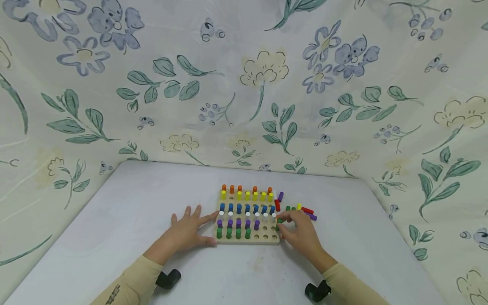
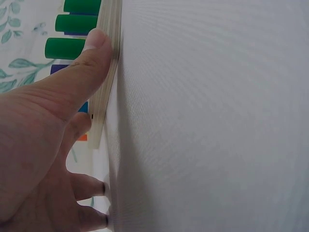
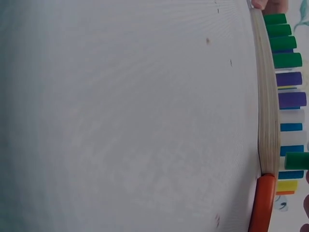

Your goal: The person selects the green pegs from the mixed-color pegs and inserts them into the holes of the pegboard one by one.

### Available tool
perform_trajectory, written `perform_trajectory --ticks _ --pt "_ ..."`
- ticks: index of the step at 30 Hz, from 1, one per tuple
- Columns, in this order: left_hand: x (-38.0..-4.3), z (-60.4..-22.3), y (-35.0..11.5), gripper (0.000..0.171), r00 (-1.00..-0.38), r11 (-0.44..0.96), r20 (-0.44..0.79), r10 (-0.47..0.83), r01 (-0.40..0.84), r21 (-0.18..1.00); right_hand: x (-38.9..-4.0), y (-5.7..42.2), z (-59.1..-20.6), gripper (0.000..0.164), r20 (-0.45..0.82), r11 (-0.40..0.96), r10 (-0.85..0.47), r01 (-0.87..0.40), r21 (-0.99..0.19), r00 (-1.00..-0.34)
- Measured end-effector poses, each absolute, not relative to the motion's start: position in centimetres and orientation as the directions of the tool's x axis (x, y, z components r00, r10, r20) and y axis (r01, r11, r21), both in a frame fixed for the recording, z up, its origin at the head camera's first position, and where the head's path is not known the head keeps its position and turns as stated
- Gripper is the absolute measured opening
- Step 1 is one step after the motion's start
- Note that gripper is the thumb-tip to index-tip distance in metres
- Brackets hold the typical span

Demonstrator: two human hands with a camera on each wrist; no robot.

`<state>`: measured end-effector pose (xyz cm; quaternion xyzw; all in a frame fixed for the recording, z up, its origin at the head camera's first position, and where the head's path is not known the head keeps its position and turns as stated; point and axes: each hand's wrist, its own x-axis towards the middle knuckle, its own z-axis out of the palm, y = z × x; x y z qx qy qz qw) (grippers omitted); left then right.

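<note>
A wooden pegboard [image 1: 248,242] stands on the table with rows of orange, yellow, blue, white, purple and green pegs. My left hand [image 1: 188,231] lies at its left side, fingers spread. The left thumb [image 2: 98,41] rests at the board's near corner beside the green pegs [image 2: 65,48], and the index finger reaches its left edge. At the board's right side, my right hand [image 1: 301,233] pinches a green peg [image 3: 297,161] above the right edge. An orange peg [image 3: 263,203] lies against the board's near right corner in the right wrist view.
Loose pegs lie right of the board: a purple peg [image 1: 281,196], a red peg [image 1: 277,205], another red peg [image 1: 307,210] and several green ones, partly hidden by the right hand. A floral curtain [image 1: 244,106] hangs behind the white table [image 1: 160,182].
</note>
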<state>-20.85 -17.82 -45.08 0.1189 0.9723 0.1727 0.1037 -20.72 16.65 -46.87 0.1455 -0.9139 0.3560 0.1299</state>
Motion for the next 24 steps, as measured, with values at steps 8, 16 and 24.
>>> perform_trajectory --ticks 8,16,24 --pt "-20.85 -45.07 -17.85 0.095 -0.949 0.91 -0.16 0.272 0.2 0.362 -20.69 16.53 -46.94 0.019 0.393 0.677 -0.224 -0.433 -0.596 -0.892" --pt "-20.86 -44.99 -17.83 0.095 -0.948 0.911 -0.16 0.275 0.203 0.36 -20.69 16.33 -46.93 0.019 0.41 0.656 -0.254 -0.468 -0.592 -0.876" --pt "-20.64 -44.7 -17.84 0.094 -0.947 0.909 -0.166 0.274 0.199 0.368 -20.41 15.76 -46.86 0.024 0.369 0.63 -0.273 -0.455 -0.63 -0.888"
